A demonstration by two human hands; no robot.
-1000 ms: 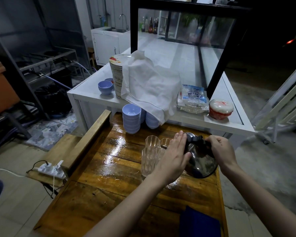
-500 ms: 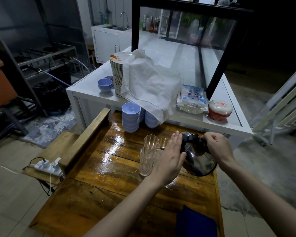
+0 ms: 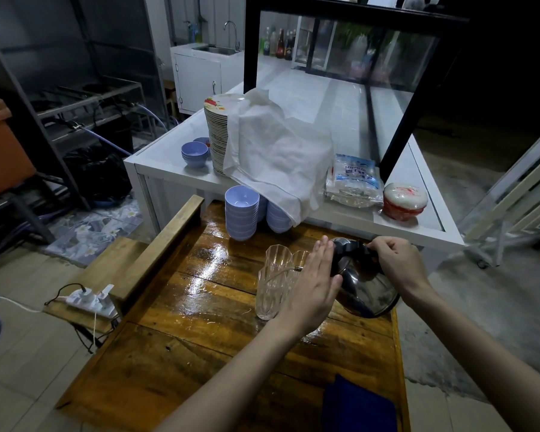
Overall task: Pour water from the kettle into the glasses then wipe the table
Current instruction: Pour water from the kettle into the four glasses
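A dark steel kettle [image 3: 367,288] is tilted to the left over a cluster of clear ribbed glasses [image 3: 270,283] on the glossy wooden table [image 3: 200,294]. My right hand [image 3: 398,263] is shut on its black handle. My left hand [image 3: 312,288] lies flat, fingers straight, against the kettle's left side and lid, and hides the spout tip. A thin stream runs into the nearest glass. A folded dark blue cloth [image 3: 357,406] lies at the table's near right corner.
Stacks of pale blue bowls [image 3: 241,212] stand at the table's far end. Behind is a white counter [image 3: 169,169] with a plate stack under a white cloth [image 3: 272,154], a plastic packet [image 3: 354,179] and a red-and-white lidded tub [image 3: 404,201]. A power strip [image 3: 91,300] sits on a low ledge at left.
The kettle has tipped a little further left toward the glasses. Both hands keep their hold; the camera view has shifted slightly.
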